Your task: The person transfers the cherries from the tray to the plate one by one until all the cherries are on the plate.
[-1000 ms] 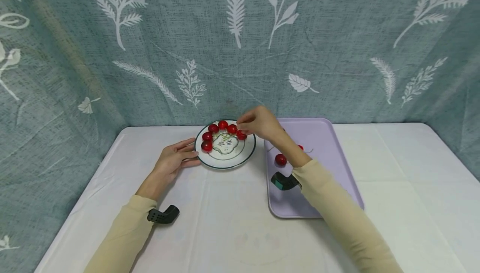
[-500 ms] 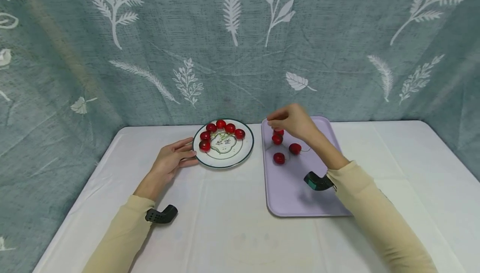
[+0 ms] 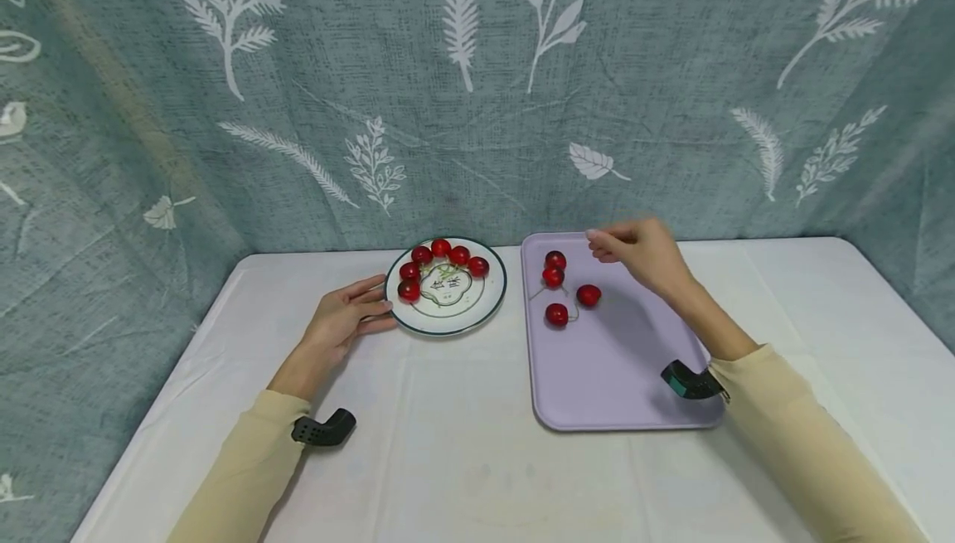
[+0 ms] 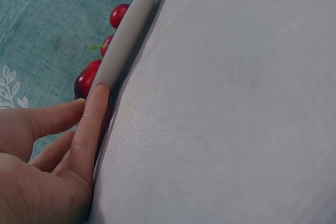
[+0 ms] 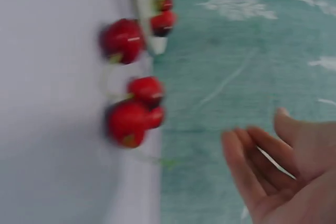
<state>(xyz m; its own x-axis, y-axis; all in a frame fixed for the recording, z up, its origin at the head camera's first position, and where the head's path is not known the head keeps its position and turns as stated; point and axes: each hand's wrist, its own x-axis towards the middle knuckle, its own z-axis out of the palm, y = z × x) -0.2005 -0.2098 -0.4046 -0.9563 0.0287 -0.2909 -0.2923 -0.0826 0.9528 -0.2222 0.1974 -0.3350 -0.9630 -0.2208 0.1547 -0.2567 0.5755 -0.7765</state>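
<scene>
My left hand (image 3: pixel 339 319) holds the white plate (image 3: pixel 477 309) by its left rim. In the left wrist view one fingertip (image 4: pixel 100 95) presses the plate's outer side and another digit meets the rim. Several red cherries (image 3: pixel 440 248) lie in an arc along the plate's far and left sides, stems inward. Over the far right part of the lilac tray (image 3: pixel 597 385), my right hand (image 3: pixel 645 253) hovers with loosely bent fingers and nothing between them. Several stemmed cherries lie in the tray's far left area, among them one cherry (image 3: pixel 588 296) nearest that hand.
A white cloth (image 3: pixel 462 443) covers the table. Behind it hangs a grey-green curtain (image 3: pixel 418 70) with white leaf prints, close to the far edges of plate and tray. The tray has a low raised rim.
My right hand has left the cherry at the plate's right side and moved right, across to the far right of the tray. My left hand has stayed at the plate.
</scene>
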